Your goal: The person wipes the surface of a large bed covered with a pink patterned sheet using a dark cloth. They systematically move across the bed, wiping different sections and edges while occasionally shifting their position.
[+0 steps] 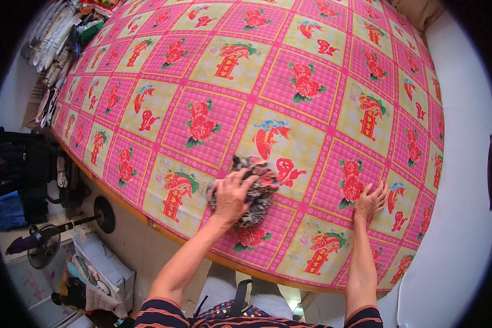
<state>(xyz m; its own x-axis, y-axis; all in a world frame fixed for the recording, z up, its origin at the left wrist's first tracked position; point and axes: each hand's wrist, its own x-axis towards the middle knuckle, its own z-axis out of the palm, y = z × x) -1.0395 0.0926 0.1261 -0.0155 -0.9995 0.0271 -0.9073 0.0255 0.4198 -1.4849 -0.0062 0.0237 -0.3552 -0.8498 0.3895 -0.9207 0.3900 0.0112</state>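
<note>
A crumpled cloth (256,205) with a black-and-grey speckled pattern and pink patches lies on the patterned table covering (217,100). My left hand (231,199) is on top of the cloth, gripping its bunched left part. To the right, my right hand (371,201) rests on the covering beside a printed red flower, fingers spread, holding nothing. The covering is pink and cream, with squares of printed fish, flowers and red characters.
A wooden table edge (176,238) runs in front of me. At the left are a standing fan (44,246), hanging dark clothes (20,164), a stack of folded fabrics (51,41) and a filled box (106,262). A white wall (463,123) stands at the right.
</note>
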